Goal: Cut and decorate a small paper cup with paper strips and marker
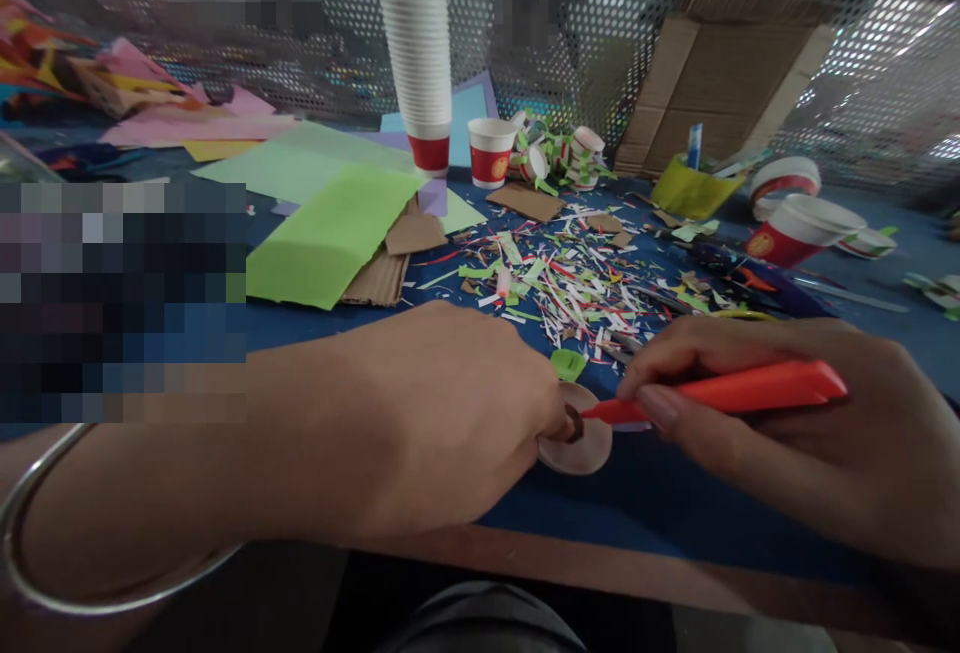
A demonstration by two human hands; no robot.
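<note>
My right hand (780, 423) is closed around a red marker (750, 391), which points left. Its tip meets a small dark brown piece (574, 423) lying over a round whitish disc (589, 453) on the table. My left hand (457, 413) is curled, its fingertips pressing the brown piece against the disc; most of its fingers are hidden behind the knuckles. A green paper scrap (568, 364) lies just beyond the disc. Behind my right hand, a metal blade (626, 342) and a yellow loop show in part.
Paper scraps (562, 283) cover the blue table's middle. Green paper sheets (330, 233) lie left over cardboard. Behind stand a tall paper-cup stack (416, 63) and a single cup (491, 158). At right are a yellow container (694, 188), a tilted cup (799, 233) and a cardboard box (727, 83).
</note>
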